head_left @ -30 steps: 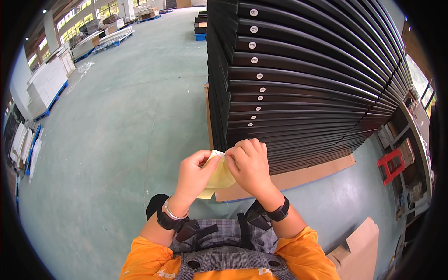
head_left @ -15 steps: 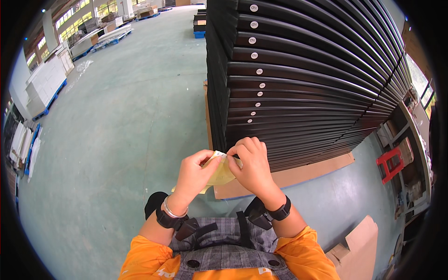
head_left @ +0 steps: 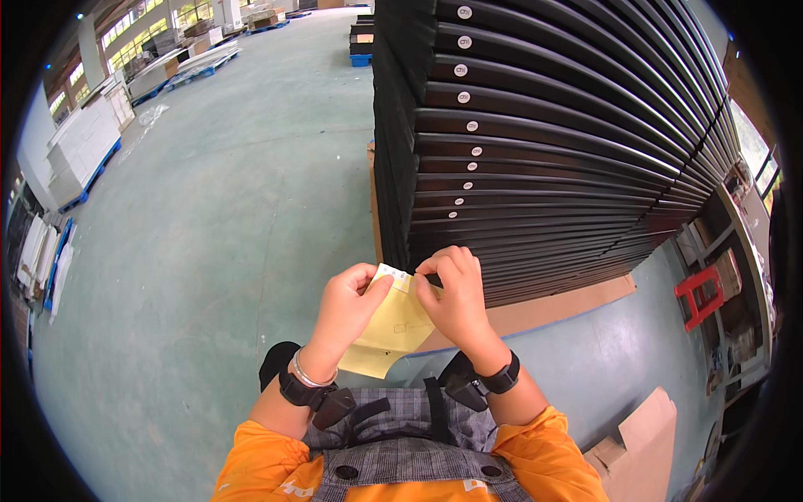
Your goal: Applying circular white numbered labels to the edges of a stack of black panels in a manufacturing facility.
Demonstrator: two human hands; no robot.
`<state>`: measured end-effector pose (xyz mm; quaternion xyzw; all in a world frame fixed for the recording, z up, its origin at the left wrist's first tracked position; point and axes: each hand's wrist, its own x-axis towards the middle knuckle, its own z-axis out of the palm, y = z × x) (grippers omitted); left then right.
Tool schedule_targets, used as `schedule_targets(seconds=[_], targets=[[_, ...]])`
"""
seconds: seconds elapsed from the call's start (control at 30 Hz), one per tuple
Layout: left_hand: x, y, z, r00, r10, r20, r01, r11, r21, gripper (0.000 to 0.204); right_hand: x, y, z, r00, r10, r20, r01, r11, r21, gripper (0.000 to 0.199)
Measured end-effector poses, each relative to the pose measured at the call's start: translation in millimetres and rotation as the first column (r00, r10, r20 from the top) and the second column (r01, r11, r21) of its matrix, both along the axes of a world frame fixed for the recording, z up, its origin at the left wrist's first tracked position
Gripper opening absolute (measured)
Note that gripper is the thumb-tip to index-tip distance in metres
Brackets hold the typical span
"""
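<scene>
My left hand (head_left: 341,311) pinches a yellow backing sheet (head_left: 386,331) by its top, with the thumb over a white strip of small stickers (head_left: 396,276). The sheet hangs down below the fingers and is creased. My right hand (head_left: 456,294) has thumb and forefinger closed together at the strip's right end; what lies between them is too small to make out. Just beyond both hands rises a tall stack of long black panels (head_left: 552,167). Round white labels (head_left: 463,98) run down the stack's near face in a column, one on each of several panels.
Brown cardboard (head_left: 535,309) lies under the stack. A red stool (head_left: 701,297) stands at the right beside a grey shelf unit (head_left: 744,276). Folded cardboard (head_left: 640,448) leans at the lower right. Loaded blue pallets (head_left: 92,188) line the left side of the green floor (head_left: 209,234).
The yellow sheet has turned flatter toward me and shows more of its surface. My right fingers have moved slightly right and up along the sticker strip's edge.
</scene>
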<state>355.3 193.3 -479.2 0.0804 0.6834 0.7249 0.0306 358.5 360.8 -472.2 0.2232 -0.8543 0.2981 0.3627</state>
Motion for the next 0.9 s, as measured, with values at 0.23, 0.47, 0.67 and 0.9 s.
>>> schedule_targets(seconds=[0.23,0.47,0.67,0.9], targets=[[0,0,-4,0.995,-0.007,-0.098,-0.006,0.991,-0.133,0.01,-1,-4,2,0.997,-0.022,-0.079,0.031,0.993,0.111,0.015],[-1,3,-6,0.995,-0.007,-0.096,-0.01,0.984,-0.177,0.009,-3,-5,-8,0.97,-0.061,-0.237,0.12,0.963,0.242,0.016],[-4,0,-10,0.998,0.035,-0.058,-0.038,0.998,-0.052,0.012,-11,3,-9,0.997,0.01,0.078,0.021,0.925,-0.379,0.015],[-3,-1,-9,0.998,0.038,-0.047,-0.041,0.997,-0.062,0.012,-31,14,-1,0.968,-0.187,0.164,0.24,0.876,-0.417,0.015]])
